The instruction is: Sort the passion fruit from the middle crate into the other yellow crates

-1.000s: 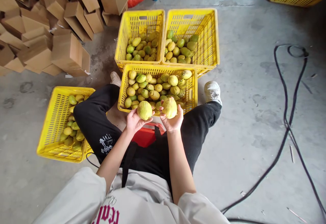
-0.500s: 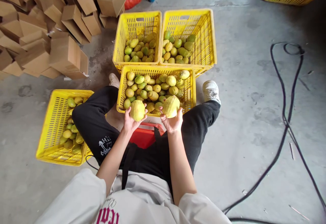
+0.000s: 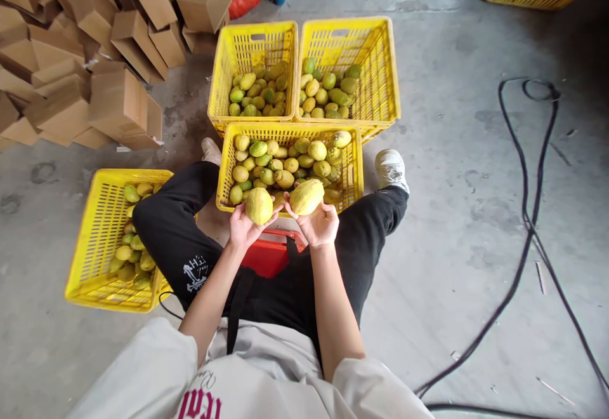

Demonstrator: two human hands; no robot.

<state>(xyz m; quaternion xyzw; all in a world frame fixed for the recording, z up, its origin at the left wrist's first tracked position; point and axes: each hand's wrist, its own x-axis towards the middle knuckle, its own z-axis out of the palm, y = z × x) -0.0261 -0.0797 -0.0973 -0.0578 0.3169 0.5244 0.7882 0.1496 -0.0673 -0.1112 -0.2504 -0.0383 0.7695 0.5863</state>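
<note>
My left hand (image 3: 243, 227) is closed around a rounded yellow fruit (image 3: 259, 206) with a faintly ridged skin; its exact kind I cannot tell. Close beside it, my right hand (image 3: 320, 223) grips a longer, bumpy yellow fruit (image 3: 307, 197) lying tilted across the fingers. Both fruits are held up over the near edge of a yellow plastic crate (image 3: 359, 174) between my legs. Inside that crate lie many yellow and greenish fruits (image 3: 284, 179) of similar shape. A red object (image 3: 266, 257), perhaps a stool, shows partly below my hands.
Two more yellow crates (image 3: 214, 89) (image 3: 392, 76) with fruit stand behind the middle one. Another fruit crate (image 3: 90, 241) sits beside my left leg. Cardboard boxes (image 3: 118, 101) pile up at the far left. A black cable (image 3: 518, 273) loops over the floor on the right.
My right hand has moved left, towards the left hand, and its fruit has turned so that its long side shows. The left hand's fruit has shifted slightly right.
</note>
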